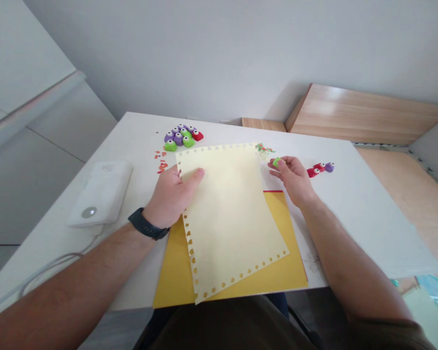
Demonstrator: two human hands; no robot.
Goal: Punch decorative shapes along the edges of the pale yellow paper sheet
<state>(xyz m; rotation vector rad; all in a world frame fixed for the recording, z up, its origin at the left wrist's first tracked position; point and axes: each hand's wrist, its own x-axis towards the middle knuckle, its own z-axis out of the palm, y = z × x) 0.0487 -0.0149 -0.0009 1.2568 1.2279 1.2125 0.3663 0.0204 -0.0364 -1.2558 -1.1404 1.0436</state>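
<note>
My left hand (173, 194) grips a pale yellow sheet of paper (233, 209) at its left side, thumb on top and fingers underneath. Small cut-outs, mostly stars with some hearts, run along the sheet's left and bottom edges; notches also show along its top. Between the thumb and fingers of my right hand (292, 177) is a small green craft punch (277, 162), held just off the paper's right edge and apart from it. Darker yellow paper (288, 223) lies beneath the sheet, with a red edge peeking out.
Several purple, green and red punches (178, 139) cluster at the back left; 3 more punches (318, 169) stand right of my right hand. Red paper bits (162, 166) and mixed confetti (264, 148) lie on the white table (368, 218). A white device (104, 192) with cables sits left.
</note>
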